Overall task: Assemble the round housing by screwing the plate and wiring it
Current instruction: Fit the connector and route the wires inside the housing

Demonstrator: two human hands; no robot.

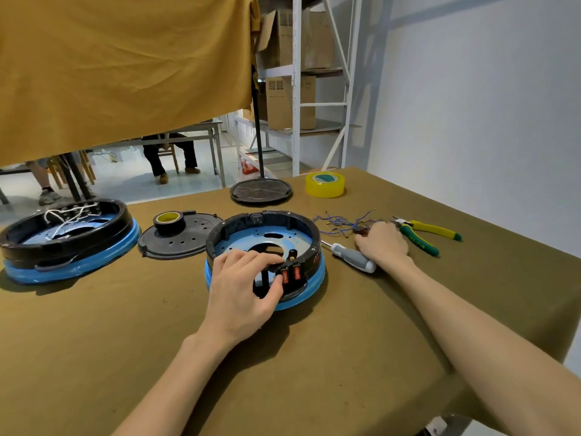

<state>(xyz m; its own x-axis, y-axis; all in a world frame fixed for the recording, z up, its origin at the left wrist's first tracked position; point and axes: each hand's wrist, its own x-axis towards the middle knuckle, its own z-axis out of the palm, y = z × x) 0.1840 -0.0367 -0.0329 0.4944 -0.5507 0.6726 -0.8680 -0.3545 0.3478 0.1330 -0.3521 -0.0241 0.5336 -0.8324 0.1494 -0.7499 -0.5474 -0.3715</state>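
L hand [242, 289] pinches switch block [290, 273] on round housing [267, 243]. R hand [382, 243] covers wires [339, 223] by screwdriver [353, 256]; R grip can't tell, fingers hidden.

Round housing [265, 247] mid-table, second housing [67, 240] far left, lid [182, 237] between, screwdriver [353, 256] and pliers [424, 236] right

screwdriver [353, 257] beside housing [264, 243], near cloth [283, 372] bare

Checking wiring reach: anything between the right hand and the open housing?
Only the screwdriver, lying on the table between the right hand and the housing. The left hand already grips the housing's near rim by the red switches.
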